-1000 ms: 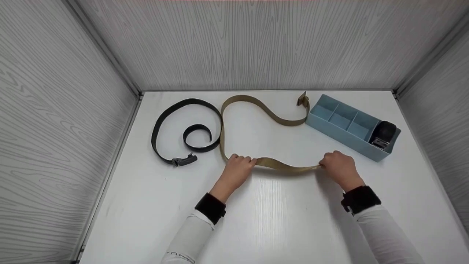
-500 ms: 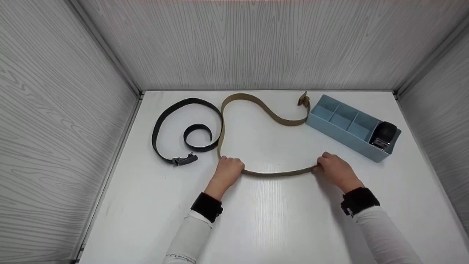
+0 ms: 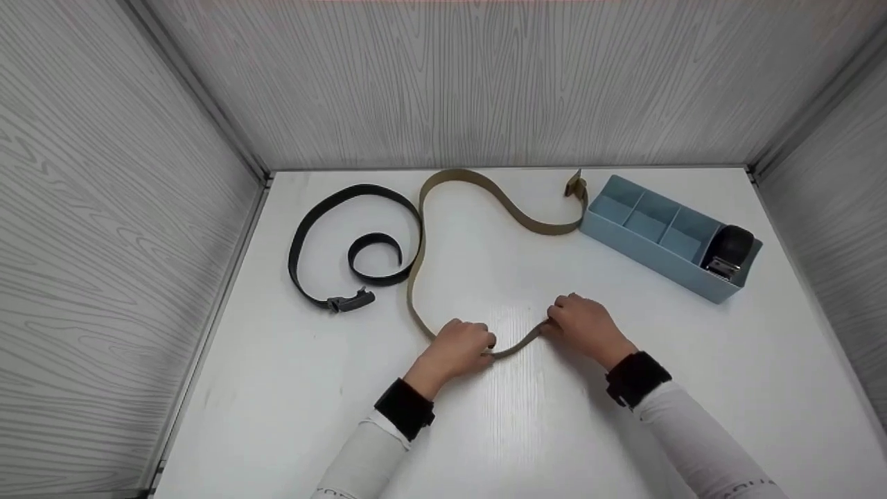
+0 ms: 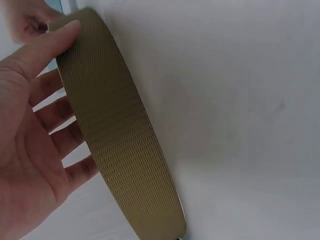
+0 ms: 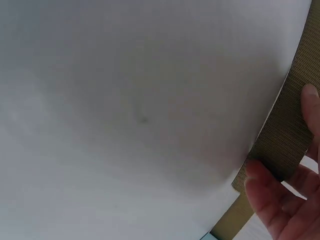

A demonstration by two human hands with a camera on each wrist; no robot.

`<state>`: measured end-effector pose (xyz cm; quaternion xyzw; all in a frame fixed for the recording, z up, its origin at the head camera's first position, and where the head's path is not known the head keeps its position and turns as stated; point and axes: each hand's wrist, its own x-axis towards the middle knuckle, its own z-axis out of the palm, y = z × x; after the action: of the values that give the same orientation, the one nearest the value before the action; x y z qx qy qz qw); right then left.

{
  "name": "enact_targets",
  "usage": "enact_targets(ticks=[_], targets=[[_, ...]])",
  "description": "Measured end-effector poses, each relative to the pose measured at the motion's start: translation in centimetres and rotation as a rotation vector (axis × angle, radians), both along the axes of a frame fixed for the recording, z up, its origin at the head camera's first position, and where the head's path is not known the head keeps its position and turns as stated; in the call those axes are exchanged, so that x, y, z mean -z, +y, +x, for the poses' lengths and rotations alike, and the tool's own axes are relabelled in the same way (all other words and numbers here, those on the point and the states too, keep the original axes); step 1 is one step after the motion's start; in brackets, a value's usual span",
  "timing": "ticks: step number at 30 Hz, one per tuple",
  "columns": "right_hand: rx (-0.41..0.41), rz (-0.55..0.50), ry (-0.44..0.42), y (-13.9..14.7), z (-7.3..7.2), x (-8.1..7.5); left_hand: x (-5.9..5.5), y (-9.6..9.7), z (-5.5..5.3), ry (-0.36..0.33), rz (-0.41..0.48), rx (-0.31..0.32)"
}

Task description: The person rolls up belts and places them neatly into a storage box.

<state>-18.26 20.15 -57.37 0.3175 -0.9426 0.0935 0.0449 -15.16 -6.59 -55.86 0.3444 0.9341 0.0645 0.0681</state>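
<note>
A long tan webbing belt winds over the white table, its buckle at the far right beside the blue box. My left hand holds the strap near the front; in the left wrist view the thumb lies on the near face of the belt, fingers behind it. Close to its right, my right hand pinches the strap near its free end, with a short sagging stretch between the hands. The cut end of the belt shows by the fingers in the right wrist view.
A black belt lies loosely coiled at the left, touching the tan one, its buckle towards the front. The blue divided box stands at the right, with a black item with a metal part in its rightmost compartment. Walls enclose the table.
My right hand has moved left with the belt end. My left hand shifted left, then back right and nearer to me. The stretch between them is shorter.
</note>
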Motion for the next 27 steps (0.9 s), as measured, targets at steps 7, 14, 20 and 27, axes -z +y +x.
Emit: enact_targets(ticks=[7, 14, 20, 27], targets=[[0.102, 0.077, -0.004, 0.3, -0.8, -1.0, 0.9, 0.8, -0.5, 0.196, -0.037, -0.057], [0.077, -0.134, -0.413, 0.6, -0.7, -1.6, 1.3, 1.0, -1.4, 0.209, -0.037, -0.118], [0.013, -0.367, -0.724, -0.3, -0.6, -1.3, 1.4, 1.2, -1.7, 0.203, -0.048, -0.169], [-0.092, -0.367, -0.778, -1.5, -0.2, -1.5, 1.6, 1.3, -2.0, 0.180, -0.056, -0.184]])
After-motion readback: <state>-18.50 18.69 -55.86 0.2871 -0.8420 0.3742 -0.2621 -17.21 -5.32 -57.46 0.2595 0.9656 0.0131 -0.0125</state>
